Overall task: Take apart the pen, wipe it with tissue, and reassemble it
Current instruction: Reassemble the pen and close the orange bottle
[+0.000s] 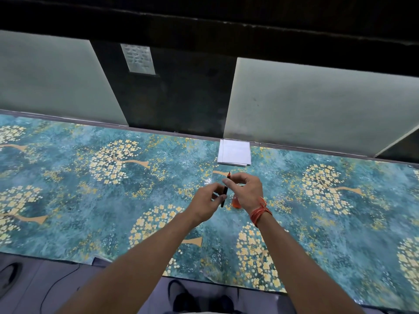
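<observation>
A thin dark pen (pixel 225 191) with a reddish tip stands nearly upright above the table between both hands. My left hand (pixel 206 203) pinches its lower part with thumb and fingers. My right hand (pixel 243 191) grips its upper part, just below the tip. An orange translucent piece (pixel 236 203) shows under my right palm; whether it lies on the table or is held I cannot tell. A stack of white folded tissues (pixel 234 152) lies on the table beyond the hands, near the back edge.
The table carries a teal cloth (pixel 90 177) with yellow flower-tree prints. Pale panels (pixel 317 105) and a dark wall stand right behind it. A red thread band circles my right wrist (pixel 260 211). Shoes and a cable show on the floor below.
</observation>
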